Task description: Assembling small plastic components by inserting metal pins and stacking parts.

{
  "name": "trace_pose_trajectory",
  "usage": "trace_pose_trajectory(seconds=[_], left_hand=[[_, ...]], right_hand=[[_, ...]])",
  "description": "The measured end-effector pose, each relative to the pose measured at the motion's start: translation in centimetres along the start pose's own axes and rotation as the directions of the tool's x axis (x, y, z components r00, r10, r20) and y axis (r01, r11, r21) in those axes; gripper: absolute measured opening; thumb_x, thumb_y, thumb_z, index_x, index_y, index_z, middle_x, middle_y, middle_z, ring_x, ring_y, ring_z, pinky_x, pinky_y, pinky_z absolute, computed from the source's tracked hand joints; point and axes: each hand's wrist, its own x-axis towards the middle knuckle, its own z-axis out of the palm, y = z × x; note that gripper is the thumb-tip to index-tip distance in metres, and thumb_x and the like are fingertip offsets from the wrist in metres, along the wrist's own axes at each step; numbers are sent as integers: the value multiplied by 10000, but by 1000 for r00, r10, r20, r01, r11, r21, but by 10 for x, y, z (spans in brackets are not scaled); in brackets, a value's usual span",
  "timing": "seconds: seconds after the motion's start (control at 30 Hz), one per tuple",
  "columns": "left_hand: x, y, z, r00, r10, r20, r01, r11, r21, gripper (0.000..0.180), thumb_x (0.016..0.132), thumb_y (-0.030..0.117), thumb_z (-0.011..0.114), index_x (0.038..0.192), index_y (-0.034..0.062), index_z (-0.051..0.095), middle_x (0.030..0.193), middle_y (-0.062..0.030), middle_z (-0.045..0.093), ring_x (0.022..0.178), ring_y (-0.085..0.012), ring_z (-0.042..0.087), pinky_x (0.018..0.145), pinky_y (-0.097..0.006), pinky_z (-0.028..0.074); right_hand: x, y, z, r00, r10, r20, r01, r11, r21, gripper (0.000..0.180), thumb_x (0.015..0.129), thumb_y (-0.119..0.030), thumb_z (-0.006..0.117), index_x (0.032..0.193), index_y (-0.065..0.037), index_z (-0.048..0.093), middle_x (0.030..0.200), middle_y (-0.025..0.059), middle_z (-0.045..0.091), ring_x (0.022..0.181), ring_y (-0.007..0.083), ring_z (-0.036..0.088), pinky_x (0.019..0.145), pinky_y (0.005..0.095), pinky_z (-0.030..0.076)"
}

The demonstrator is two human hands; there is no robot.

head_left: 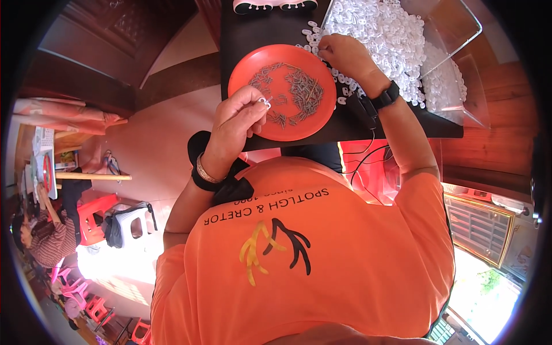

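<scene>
My left hand (237, 118) is closed in a pinch over the near left part of a round orange plate (241, 68). Between its thumb and fingers is a small white plastic piece (264, 103) with holes in it. Grey metal screws or nails (305, 92) lie loose on the plate, too small to tell which. Beyond the plate's right side, my right hand (348, 54) reaches down among loose white plastic pieces (311, 35) on the dark table. Its fingers are bent together, and whatever they hold is hidden.
A large heap of white pieces (376, 37) spills from a clear plastic bin (468, 37) at the far right. Pink shoes (275, 4) stand at the table's (244, 34) far edge. Cables (368, 152) hang below it. Another person (54, 238) sits at far left, near stools (98, 215).
</scene>
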Motion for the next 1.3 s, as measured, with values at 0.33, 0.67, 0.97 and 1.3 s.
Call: trace_pose_trajectory(seconds=[0.33,0.67,0.97,1.3], left_hand=[[0,-1,-1,999,-35,20,36,999,-35,163,903,196,491,850,47,532,672,-13,537,574,-76,485,509,-204,354],[9,2,11,994,84,65,-69,976,-206,173,909,198,503,885,29,535,814,-92,643,695,-138,602,570,-242,449],[9,-12,7,998,53,30,-39,932,-360,190,913,215,479,879,37,536,791,-96,636,693,-148,603,577,-232,441],[1,-6,5,996,70,-55,-85,939,-334,170,910,185,483,867,30,537,780,-95,631,696,-148,603,585,-233,438]], right_hand=[[-4,16,-4,998,-17,-68,28,987,160,203,821,-125,621,1004,-39,633,825,107,657,740,232,638,685,320,497],[-67,-78,-22,981,-92,168,-163,56,985,182,895,-76,594,1063,-7,610,886,40,644,801,105,623,737,227,515],[-76,-116,3,996,-28,79,-80,-15,997,182,891,-61,606,1059,-2,643,858,20,634,711,68,589,661,194,497],[-77,-116,10,997,-72,-1,-1,-20,1000,116,877,-19,608,990,3,619,846,26,630,759,83,594,686,221,506]])
